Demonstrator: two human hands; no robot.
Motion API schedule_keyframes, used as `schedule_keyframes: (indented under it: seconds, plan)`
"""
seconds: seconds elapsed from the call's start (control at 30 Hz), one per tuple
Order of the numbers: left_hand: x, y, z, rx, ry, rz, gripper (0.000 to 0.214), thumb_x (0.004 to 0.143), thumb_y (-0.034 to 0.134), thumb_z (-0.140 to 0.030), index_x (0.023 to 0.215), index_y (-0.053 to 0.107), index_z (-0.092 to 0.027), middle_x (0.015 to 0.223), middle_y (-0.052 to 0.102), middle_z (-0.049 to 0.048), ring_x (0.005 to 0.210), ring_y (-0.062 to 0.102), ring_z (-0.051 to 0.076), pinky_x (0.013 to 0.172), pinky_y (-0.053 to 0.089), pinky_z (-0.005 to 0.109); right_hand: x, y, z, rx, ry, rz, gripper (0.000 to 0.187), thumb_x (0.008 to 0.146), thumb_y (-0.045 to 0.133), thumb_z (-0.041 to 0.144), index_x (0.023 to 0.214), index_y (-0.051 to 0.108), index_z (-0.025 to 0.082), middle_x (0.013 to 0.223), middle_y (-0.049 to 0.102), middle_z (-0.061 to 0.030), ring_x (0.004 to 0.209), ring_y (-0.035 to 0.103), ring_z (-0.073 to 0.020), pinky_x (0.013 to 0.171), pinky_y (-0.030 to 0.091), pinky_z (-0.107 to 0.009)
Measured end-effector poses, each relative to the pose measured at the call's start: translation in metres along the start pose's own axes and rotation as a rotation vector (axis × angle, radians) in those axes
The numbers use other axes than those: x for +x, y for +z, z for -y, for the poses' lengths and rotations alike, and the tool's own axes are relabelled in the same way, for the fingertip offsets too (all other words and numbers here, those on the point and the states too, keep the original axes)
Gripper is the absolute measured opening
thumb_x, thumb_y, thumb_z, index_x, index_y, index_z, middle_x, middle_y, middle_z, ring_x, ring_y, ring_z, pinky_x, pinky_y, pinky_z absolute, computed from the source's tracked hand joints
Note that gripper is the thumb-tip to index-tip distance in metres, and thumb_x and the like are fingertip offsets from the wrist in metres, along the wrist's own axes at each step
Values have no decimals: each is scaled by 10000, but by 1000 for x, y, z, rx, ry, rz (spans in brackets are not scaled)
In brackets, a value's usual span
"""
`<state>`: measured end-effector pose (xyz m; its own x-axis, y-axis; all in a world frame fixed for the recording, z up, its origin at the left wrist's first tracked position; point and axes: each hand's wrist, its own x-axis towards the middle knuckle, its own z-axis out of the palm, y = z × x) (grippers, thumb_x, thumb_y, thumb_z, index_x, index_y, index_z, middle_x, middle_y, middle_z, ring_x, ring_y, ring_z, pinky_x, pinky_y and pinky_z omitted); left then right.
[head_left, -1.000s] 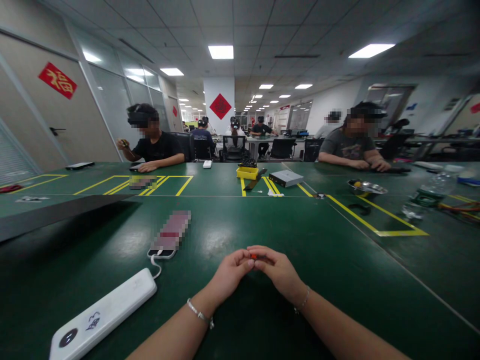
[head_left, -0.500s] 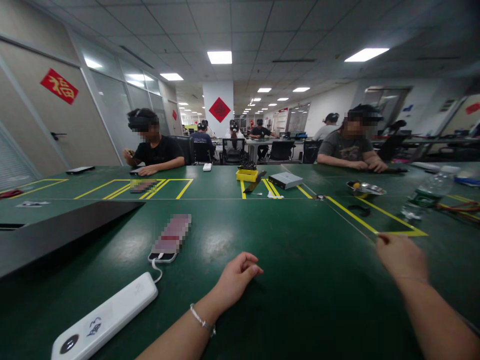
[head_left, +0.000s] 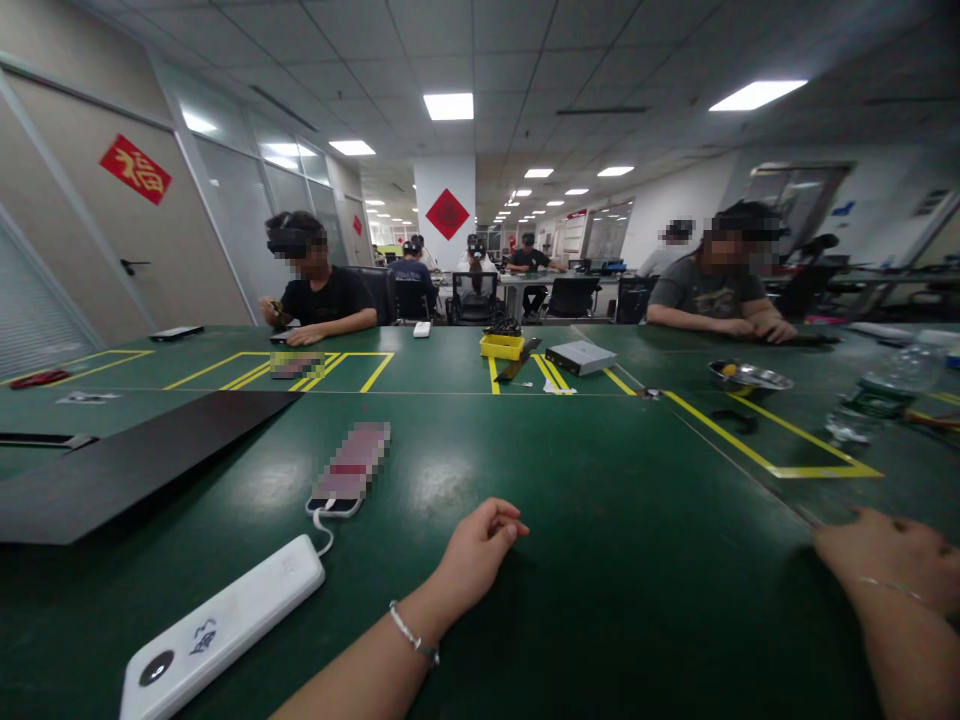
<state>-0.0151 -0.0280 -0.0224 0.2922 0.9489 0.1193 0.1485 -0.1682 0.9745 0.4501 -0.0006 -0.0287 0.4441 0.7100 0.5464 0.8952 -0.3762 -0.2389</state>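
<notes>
My left hand (head_left: 484, 545) rests on the green table (head_left: 637, 560) with its fingers loosely bent and the thumb a little apart from them; nothing is in it. A bracelet circles that wrist. At the right edge of the view is my right hand (head_left: 885, 560), bent toward the right, its back facing me and its fingers mostly hidden and blurred. Left of my left hand lies a white power bank (head_left: 225, 625), joined by a short white cable (head_left: 324, 535) to a phone (head_left: 351, 468) with a pixelated screen.
A dark flat panel (head_left: 142, 455) lies at the left. Farther back are a yellow tray (head_left: 501, 348), a grey box (head_left: 581, 357), a metal bowl (head_left: 757, 378) and a plastic bottle (head_left: 889, 385). Yellow tape marks the table. Two people sit across from me.
My right hand has moved right and nearer to me, turning toward the right edge. My left hand stays at its spot. The view has shifted slightly.
</notes>
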Motion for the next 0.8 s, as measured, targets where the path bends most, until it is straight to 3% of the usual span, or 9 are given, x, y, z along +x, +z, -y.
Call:
schedule_keyframes:
  seconds: [0.1,0.2,0.3,0.37,0.47,0.57,0.63,0.73,0.8]
  plan:
    - [-2,0,-3,192,32,-43,217,770,430,-182,972,510,-183,959,611,61,883,551,171,785,416,318,-5,-7,54,-127,-34,32,410,687,441,324,1011,580,115,1079,471,-235,1038,408,-358,759,328,-485]
    - [-5,0,-7,497,114,-60,283,747,462,-182,1021,526,-207,1086,560,62,1049,467,202,923,325,367,-30,-16,134,48,-374,155,411,732,408,281,1052,557,72,1125,480,-184,1082,406,-279,901,305,-415]
    - [-7,0,-8,764,137,-26,386,755,469,-238,1140,469,-213,1274,426,64,1219,281,242,1011,171,443,-81,-22,207,306,-590,352,439,783,379,352,1139,515,135,1234,431,-109,1170,326,-239,968,256,-410]
    - [-9,1,-7,882,104,20,443,776,443,-303,1208,406,-217,1341,340,65,1264,176,266,1013,99,500,-119,-24,239,452,-706,512,459,798,367,396,1206,456,204,1295,378,-56,1218,258,-230,991,213,-429]
    - [-10,2,-7,945,76,85,469,801,386,-355,1251,355,-224,1357,314,70,1270,159,274,1003,69,530,-148,-26,258,538,-820,677,442,812,344,417,1230,414,290,1314,356,-10,1233,234,-233,990,170,-478]
    - [-10,-1,-9,924,56,107,476,795,386,-378,1247,368,-229,1355,320,67,1262,188,270,1006,74,523,-120,-27,245,411,-791,630,420,811,337,413,1179,479,268,1257,429,-39,1181,321,-239,961,231,-460]
    - [-10,-2,-11,901,50,112,480,787,398,-395,1239,383,-235,1354,323,61,1262,193,265,1010,77,513,-78,-27,216,228,-622,499,425,794,363,391,1118,539,178,1160,494,-127,1078,421,-261,881,322,-432]
    - [-10,-4,-12,881,48,103,477,777,416,-396,1229,397,-243,1348,334,54,1257,207,261,1011,84,509,-26,-26,134,-67,-228,296,457,773,386,387,1041,570,66,1009,505,-257,964,468,-327,682,377,-433]
    - [-9,-3,-11,879,38,94,478,765,436,-387,1221,408,-244,1343,343,52,1253,216,265,1010,83,513,-23,-27,60,-186,45,172,482,772,403,412,1034,567,42,991,468,-318,989,440,-367,622,358,-455]
